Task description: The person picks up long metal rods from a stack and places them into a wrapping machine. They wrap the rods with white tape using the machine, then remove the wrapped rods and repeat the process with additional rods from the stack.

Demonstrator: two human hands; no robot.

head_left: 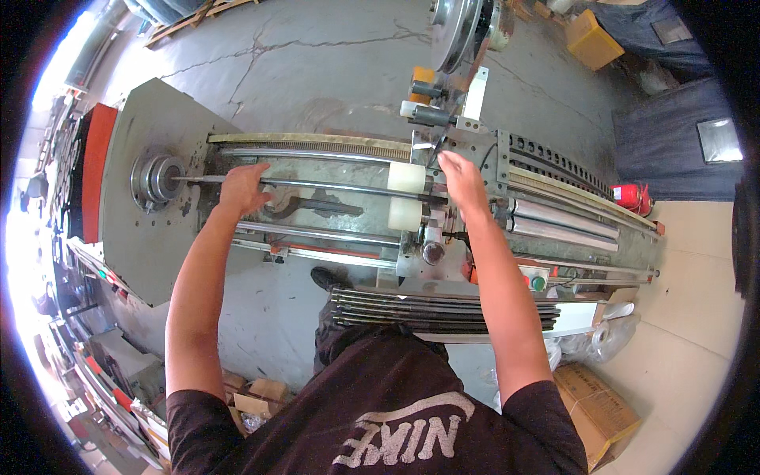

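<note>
A long, thin metal rod [332,188] runs from the round chuck [165,179] on the left to the pair of white rollers [406,214] at the machine's carriage. My left hand [242,191] is around the rod close to the chuck, fingers on its far side and thumb on the near side. Over the carriage [479,150], the fingertips of my right hand [465,184] are closed at a narrow dark strip [440,146]. That strip comes down from the large wheel [457,36] at the back. My right palm and fingers hide part of the carriage.
Several dark rods [443,313] lie side by side in front of me. A green button box [537,280] is at the carriage's near right. Silver rails [562,223] extend right. A yellow crate [594,41] and red extinguisher [631,198] stand beyond; a cardboard box [595,408] is at lower right.
</note>
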